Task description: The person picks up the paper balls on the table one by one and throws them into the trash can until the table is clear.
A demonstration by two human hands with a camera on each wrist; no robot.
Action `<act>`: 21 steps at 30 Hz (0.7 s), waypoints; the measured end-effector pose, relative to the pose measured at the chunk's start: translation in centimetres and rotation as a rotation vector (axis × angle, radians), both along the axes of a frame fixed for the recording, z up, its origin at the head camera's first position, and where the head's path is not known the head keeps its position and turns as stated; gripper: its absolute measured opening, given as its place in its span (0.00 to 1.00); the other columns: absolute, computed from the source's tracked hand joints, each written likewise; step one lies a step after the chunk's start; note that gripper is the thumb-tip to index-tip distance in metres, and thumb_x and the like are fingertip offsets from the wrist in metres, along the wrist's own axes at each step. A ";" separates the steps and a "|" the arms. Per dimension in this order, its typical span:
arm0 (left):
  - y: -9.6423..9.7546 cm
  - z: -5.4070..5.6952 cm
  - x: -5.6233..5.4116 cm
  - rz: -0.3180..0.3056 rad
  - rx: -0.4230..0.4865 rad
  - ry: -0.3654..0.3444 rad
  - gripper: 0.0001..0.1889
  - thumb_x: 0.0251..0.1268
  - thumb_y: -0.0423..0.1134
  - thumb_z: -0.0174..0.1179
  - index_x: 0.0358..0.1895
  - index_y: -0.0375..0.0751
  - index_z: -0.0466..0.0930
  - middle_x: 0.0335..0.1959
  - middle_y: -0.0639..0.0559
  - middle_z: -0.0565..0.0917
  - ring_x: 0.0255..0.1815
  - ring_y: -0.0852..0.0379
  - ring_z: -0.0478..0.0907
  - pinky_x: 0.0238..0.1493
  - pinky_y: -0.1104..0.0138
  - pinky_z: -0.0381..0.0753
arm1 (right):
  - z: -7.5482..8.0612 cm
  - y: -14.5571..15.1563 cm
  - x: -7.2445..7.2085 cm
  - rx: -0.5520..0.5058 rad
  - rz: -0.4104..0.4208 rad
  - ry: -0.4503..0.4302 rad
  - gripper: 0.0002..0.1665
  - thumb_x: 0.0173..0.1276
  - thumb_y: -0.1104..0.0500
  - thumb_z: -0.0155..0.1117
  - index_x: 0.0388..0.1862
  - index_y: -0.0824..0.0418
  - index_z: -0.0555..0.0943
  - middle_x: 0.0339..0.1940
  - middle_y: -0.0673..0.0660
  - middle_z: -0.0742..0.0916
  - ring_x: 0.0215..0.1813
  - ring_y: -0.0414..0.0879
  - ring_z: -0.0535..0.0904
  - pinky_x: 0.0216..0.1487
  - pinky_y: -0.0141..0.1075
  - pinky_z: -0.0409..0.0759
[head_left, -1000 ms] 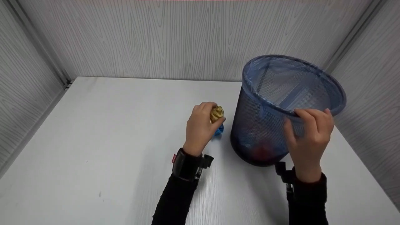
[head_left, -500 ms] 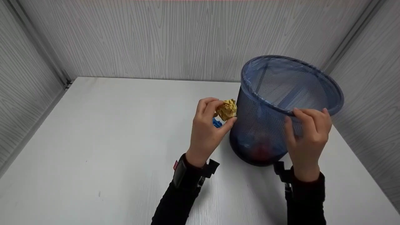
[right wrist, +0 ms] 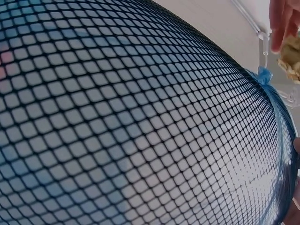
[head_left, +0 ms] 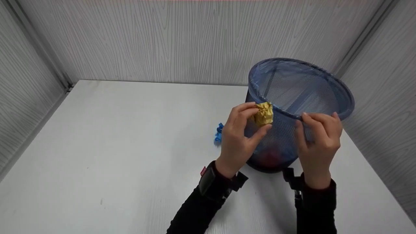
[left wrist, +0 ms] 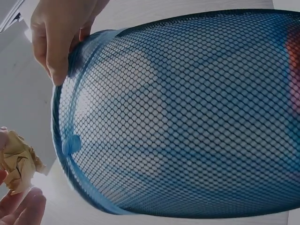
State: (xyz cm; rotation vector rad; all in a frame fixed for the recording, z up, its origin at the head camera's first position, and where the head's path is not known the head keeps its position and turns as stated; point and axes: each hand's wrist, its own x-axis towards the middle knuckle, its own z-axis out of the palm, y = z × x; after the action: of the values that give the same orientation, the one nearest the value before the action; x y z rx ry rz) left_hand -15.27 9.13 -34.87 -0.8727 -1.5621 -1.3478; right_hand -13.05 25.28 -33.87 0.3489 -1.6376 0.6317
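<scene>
My left hand [head_left: 239,143] pinches a crumpled ball of gold paper [head_left: 265,114] between fingers and thumb. The ball is in front of the near left rim of a mesh wastebasket [head_left: 280,138], which is lined with a thin blue bag. On that basket's near rim, the fingertips of my right hand [head_left: 321,143] hook over the edge, with the thumb on the outer side. In the left wrist view, the gold paper ball [left wrist: 19,161] appears beside the rim, apart from it. A crumpled blue ball [head_left: 218,134] lies on the table, partly hidden behind my left hand.
Something red [head_left: 270,156] shows through the mesh low in the basket. The white table [head_left: 113,146] extends to the left. A grey wood-grain panel [head_left: 162,42] rises behind it, with similar panels on both sides.
My left hand has lifted the gold paper ball from beside the blue one and carried it right, to the basket's rim. The right hand stays at the rim; the basket has barely shifted.
</scene>
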 end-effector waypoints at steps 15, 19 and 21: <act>3.3 3.2 -1.4 0.040 -0.239 0.036 0.17 0.63 0.39 0.52 0.51 0.31 0.70 0.55 0.37 0.66 0.53 0.53 0.68 0.54 0.74 0.62 | 0.0 0.0 -0.1 0.012 -0.004 -0.012 0.18 0.58 0.54 0.61 0.29 0.70 0.81 0.28 0.65 0.79 0.32 0.60 0.72 0.57 0.51 0.58; 3.3 2.8 -1.6 0.119 -0.355 0.017 0.20 0.64 0.42 0.51 0.55 0.33 0.69 0.57 0.40 0.68 0.55 0.55 0.67 0.57 0.68 0.60 | 0.1 -0.1 0.0 -0.003 -0.003 0.004 0.15 0.57 0.57 0.62 0.28 0.71 0.81 0.27 0.65 0.80 0.32 0.59 0.72 0.57 0.50 0.59; 3.1 2.5 -1.7 0.126 -0.372 0.034 0.21 0.65 0.42 0.50 0.56 0.33 0.69 0.58 0.40 0.68 0.57 0.54 0.66 0.59 0.68 0.58 | 0.2 -0.2 0.0 -0.007 0.001 0.014 0.14 0.56 0.58 0.62 0.27 0.71 0.81 0.27 0.65 0.79 0.31 0.59 0.72 0.57 0.50 0.59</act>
State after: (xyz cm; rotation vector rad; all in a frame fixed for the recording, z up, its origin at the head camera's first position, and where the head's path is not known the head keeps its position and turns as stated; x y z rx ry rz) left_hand -16.94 12.24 -32.40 -0.9943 -1.8416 -0.9637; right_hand -13.03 25.07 -33.70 0.3481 -1.6221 0.6342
